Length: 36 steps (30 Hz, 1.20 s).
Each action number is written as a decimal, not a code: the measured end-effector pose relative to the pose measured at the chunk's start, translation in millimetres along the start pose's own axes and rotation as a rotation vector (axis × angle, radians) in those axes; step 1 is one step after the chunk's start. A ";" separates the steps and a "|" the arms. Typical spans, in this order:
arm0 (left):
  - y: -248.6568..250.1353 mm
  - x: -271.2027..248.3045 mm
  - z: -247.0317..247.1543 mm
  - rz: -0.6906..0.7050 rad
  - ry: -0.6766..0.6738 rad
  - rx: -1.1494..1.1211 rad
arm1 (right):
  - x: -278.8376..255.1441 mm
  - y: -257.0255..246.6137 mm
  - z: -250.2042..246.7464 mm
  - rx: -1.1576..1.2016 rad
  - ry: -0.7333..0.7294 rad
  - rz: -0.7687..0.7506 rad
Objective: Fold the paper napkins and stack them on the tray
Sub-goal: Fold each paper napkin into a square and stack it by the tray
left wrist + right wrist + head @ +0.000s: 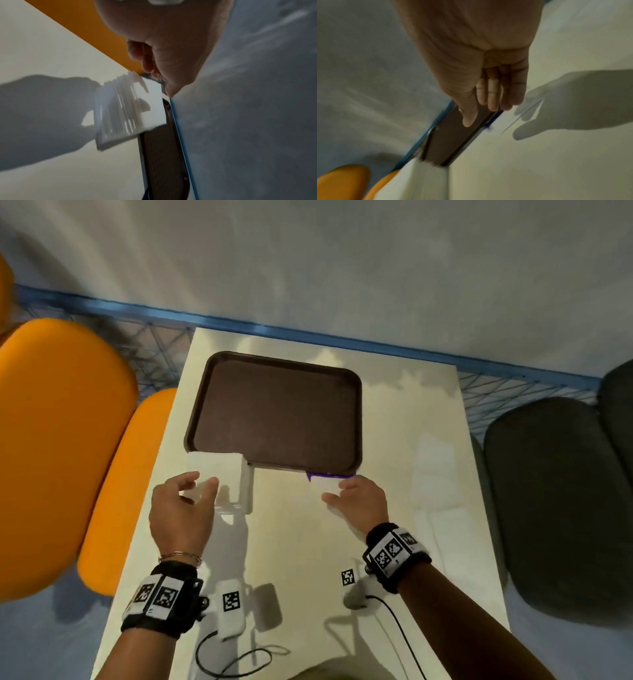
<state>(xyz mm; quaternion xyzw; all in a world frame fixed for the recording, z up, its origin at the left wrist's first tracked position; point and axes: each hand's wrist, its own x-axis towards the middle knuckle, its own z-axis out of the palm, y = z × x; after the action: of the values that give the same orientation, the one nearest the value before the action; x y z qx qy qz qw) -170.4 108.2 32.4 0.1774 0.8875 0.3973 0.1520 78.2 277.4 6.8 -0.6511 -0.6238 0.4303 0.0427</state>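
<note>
Head view shows the left hand [185, 508] hovering with loose fingers above the napkin stack [222, 484], which lies just beside the empty brown tray [274, 412]. The right hand [359, 501] is relaxed, holding nothing. Folding seems not begun; next, one sheet must be pinched off alone.

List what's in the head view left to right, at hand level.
Orange chair → left hand → napkin stack → right hand → grey chair.
</note>
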 end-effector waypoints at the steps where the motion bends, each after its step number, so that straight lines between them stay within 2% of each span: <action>1: 6.6 -10.8 4.7 0.032 -0.032 -0.003 | -2.6 27.2 -20.1 -0.083 0.068 0.019; 4: 23.4 -44.9 27.2 0.134 -0.169 -0.019 | -15.3 109.0 -79.5 -0.341 0.284 0.143; 6: 32.3 -67.7 46.8 0.175 -0.272 -0.020 | -20.4 157.5 -109.2 -0.463 0.363 0.268; 9: 46.6 -100.7 77.6 0.206 -0.408 -0.017 | -23.7 210.0 -136.4 -0.559 0.311 0.380; 11: 56.6 -122.9 96.9 0.198 -0.489 -0.002 | -19.9 228.8 -143.1 -0.454 0.272 0.386; 15: 74.1 -164.9 126.9 0.148 -0.606 0.008 | -8.9 238.9 -150.3 -0.403 0.244 0.364; 19: 84.5 -199.6 151.0 0.112 -0.661 0.036 | -2.2 243.0 -162.7 -0.380 0.214 0.327; 26: 94.7 -238.1 176.1 0.092 -0.650 0.083 | -18.7 249.8 -158.9 -0.418 0.283 0.117; 32: 101.1 -254.3 182.5 0.071 -0.636 0.082 | -21.3 261.0 -155.1 -0.503 0.255 -0.008; 36: 104.6 -259.4 184.9 0.058 -0.637 0.089 | -24.4 266.3 -155.0 -0.469 0.267 -0.079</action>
<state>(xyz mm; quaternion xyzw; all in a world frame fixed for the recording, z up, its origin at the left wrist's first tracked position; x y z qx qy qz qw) 157.0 180.6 27.2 0.3244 0.8063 0.2868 0.4030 383.4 273.1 -41.5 -0.6695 -0.7200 0.1823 -0.0105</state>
